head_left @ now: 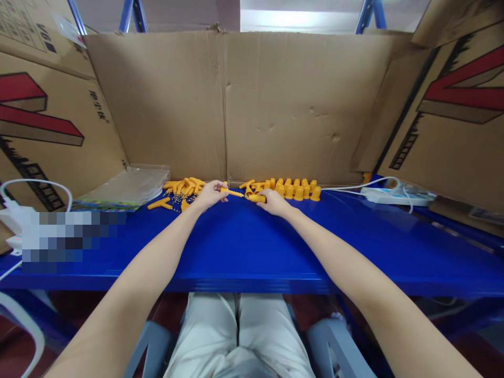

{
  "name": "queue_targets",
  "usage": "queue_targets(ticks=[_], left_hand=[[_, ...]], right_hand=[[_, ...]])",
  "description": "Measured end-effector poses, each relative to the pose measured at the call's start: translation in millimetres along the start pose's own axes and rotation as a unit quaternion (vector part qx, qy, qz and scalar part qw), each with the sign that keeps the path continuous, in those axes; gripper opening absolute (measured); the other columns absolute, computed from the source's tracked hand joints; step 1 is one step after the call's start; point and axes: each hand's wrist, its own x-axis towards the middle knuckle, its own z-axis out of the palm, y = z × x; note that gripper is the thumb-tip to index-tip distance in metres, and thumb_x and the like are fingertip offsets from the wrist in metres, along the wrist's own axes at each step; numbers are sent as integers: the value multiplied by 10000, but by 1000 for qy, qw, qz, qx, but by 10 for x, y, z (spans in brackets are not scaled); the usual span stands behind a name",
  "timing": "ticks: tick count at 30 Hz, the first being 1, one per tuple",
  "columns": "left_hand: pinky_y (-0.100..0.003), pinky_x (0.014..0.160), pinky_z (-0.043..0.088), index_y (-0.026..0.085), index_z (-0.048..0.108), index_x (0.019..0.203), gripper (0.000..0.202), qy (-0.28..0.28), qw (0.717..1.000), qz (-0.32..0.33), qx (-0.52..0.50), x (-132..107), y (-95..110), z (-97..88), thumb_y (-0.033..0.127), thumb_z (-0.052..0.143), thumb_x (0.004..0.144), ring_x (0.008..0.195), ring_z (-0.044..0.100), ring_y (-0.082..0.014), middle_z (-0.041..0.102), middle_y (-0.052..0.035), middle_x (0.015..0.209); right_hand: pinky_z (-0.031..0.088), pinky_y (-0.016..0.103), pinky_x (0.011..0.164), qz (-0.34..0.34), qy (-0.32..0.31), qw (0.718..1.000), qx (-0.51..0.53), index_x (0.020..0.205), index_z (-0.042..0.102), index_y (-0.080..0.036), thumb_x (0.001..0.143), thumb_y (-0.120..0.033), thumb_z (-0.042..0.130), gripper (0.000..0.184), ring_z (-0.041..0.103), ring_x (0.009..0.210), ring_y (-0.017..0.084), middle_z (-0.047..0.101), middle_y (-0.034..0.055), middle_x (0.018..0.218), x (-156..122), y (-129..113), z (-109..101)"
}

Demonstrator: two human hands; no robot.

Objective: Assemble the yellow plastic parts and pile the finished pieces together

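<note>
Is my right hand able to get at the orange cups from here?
Likely yes: the cups stand just beyond your right hand, nothing visible between, though it may first need to release the orange piece it holds.

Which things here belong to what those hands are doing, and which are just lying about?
Likely in use:
- orange ribbed piece, left hand
- orange piece, right hand
- nearby orange T-shaped pieces
- orange cup-like pieces

Likely just lying about:
- clear plastic sheets
- white power strip
</note>
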Motion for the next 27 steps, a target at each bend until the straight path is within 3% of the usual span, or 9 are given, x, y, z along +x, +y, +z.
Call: queue_targets(ticks=[3,6,9,12,22,27], left_hand=[[-272,614,527,142,542,945,207,-34,999,3,18,-25,-8,46,86,645,774,544,609,-87,599,23,681],[-290,635,515,169,558,1063,303,-44,987,54,142,-82,20,86,108,612,771,570,613,-108,621,11,736],[-313,771,499,185,600,1091,319,-29,938,140,317,-140,67,96,163,577,774,782,651,-172,677,-36,860],[-320,830,476,178,609,1147,354,-24,898,163,407,-171,95,82,225,528,806,915,648,-217,702,-76,965],[-299,811,470,185,596,1206,396,-36,874,150,461,-198,116,83,264,493,832,936,658,-229,712,-86,1013],[-311,785,473,192,598,1200,401,-35,880,120,459,-173,83,67,292,512,821,913,654,-241,708,-89,992]], right_hand=[[452,341,933,-36,18,999,31,1083,670,-143,781,-177,676,304,626,1059,228,677,121,1120,27,23,42],[452,359,936,-59,28,997,41,1073,675,-150,778,-168,673,296,627,1045,229,677,117,1111,39,32,65],[443,358,957,-69,32,996,49,1107,666,-151,785,-171,670,322,619,1065,228,671,117,1130,38,39,71],[435,362,975,-75,37,995,60,1139,658,-144,796,-174,661,345,609,1093,231,659,126,1161,36,53,71],[432,387,989,-91,0,991,94,1143,668,-158,801,-178,657,343,615,1080,233,673,115,1132,34,72,33],[486,380,935,-41,-21,976,213,1194,604,-149,767,-164,681,434,644,994,202,659,110,1150,70,121,37]])
